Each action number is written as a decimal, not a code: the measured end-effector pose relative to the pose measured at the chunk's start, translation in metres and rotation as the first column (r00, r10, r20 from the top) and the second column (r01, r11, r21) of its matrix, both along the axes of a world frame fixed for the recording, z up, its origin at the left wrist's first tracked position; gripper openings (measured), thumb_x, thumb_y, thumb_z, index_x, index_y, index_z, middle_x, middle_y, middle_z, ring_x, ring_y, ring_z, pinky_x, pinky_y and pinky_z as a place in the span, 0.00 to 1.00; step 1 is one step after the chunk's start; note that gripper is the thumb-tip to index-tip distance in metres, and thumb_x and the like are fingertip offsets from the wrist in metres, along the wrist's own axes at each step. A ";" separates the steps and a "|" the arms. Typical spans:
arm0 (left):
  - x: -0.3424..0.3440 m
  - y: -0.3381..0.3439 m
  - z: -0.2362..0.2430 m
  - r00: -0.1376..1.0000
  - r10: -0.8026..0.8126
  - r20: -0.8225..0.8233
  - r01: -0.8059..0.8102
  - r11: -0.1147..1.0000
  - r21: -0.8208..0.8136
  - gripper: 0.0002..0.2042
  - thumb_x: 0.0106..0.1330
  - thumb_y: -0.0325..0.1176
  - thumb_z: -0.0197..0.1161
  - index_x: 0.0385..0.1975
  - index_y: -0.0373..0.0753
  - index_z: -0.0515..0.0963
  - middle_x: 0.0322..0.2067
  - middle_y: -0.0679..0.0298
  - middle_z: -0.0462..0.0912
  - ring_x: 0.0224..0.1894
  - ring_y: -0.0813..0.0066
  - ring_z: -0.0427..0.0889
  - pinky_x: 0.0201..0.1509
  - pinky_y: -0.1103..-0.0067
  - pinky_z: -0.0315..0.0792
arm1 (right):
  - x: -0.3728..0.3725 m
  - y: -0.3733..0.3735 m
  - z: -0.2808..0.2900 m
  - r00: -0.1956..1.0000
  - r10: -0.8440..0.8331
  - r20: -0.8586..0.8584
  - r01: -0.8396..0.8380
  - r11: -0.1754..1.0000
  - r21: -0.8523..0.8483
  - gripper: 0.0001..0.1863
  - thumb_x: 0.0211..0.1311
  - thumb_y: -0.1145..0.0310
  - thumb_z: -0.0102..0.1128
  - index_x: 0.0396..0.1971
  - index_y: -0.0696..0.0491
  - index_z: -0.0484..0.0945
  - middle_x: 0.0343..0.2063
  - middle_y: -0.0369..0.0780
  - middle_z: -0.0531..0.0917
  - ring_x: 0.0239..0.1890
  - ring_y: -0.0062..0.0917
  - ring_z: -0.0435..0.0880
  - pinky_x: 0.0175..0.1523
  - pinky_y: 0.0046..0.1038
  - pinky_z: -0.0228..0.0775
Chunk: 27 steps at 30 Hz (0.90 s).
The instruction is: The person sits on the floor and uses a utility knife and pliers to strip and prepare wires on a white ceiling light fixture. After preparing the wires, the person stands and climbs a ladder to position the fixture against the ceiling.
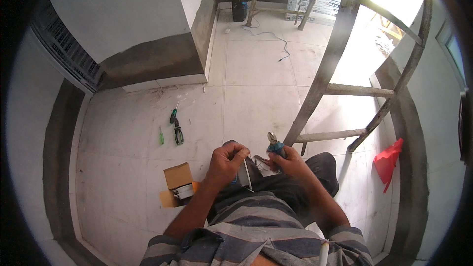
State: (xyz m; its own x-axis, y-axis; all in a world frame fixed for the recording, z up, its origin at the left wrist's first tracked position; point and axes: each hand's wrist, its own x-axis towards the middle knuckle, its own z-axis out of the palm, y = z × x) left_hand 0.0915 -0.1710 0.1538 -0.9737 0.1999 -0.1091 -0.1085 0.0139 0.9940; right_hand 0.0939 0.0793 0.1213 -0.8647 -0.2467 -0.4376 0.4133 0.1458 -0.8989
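My right hand (294,164) is wrapped round a pair of pliers (273,140) with blue handles; their metal head points up and away from me. My left hand (228,161) is closed in a pinch above my lap. Whatever sits between its fingertips is too small to make out. A flat white piece like a switch plate (246,176) stands tilted by my left fingers, partly hidden by the hand. Small dark and metal bits (262,163) lie on the floor between my hands, too small to name.
An open cardboard box (178,176) with white items stands left of me. Beyond it lie a green-handled screwdriver (173,115), other pliers (178,133) and a slim green screwdriver (161,137). A wooden ladder (321,76) rises ahead right; a red cloth-like piece (388,162) lies by the wall.
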 end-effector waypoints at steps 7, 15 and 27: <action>-0.008 0.006 -0.002 0.976 0.185 0.117 -0.205 0.959 0.195 0.07 0.74 0.32 0.58 0.34 0.36 0.74 0.22 0.65 0.81 0.22 0.83 0.79 0.22 0.84 0.72 | 0.026 -0.041 0.056 0.880 -0.001 -0.474 0.050 0.995 0.090 0.19 0.63 0.65 0.70 0.47 0.59 0.77 0.36 0.42 0.85 0.40 0.25 0.84 0.47 0.29 0.77; -0.008 0.015 0.005 0.987 0.145 0.074 -0.153 0.980 0.125 0.06 0.74 0.32 0.57 0.38 0.36 0.72 0.30 0.61 0.85 0.30 0.81 0.83 0.27 0.83 0.76 | 0.027 -0.061 0.056 0.896 -0.095 -0.433 0.129 0.990 0.050 0.17 0.61 0.68 0.70 0.46 0.57 0.76 0.34 0.42 0.85 0.38 0.27 0.86 0.45 0.30 0.77; -0.001 0.022 0.010 0.985 -0.162 0.066 0.152 0.979 0.137 0.08 0.70 0.28 0.62 0.46 0.35 0.80 0.34 0.65 0.86 0.35 0.82 0.82 0.32 0.82 0.75 | 0.003 -0.039 0.049 0.921 -0.323 0.219 0.383 0.643 -0.663 0.13 0.65 0.75 0.63 0.47 0.59 0.75 0.36 0.45 0.85 0.34 0.33 0.86 0.42 0.34 0.81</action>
State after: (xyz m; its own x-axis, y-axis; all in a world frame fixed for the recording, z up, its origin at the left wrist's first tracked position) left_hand 0.0903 -0.1489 0.1635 -0.9188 0.3673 -0.1445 -0.1909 -0.0929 0.9772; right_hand 0.0969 0.0402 0.1708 -0.9226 -0.1833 -0.3394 0.3708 -0.6639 -0.6494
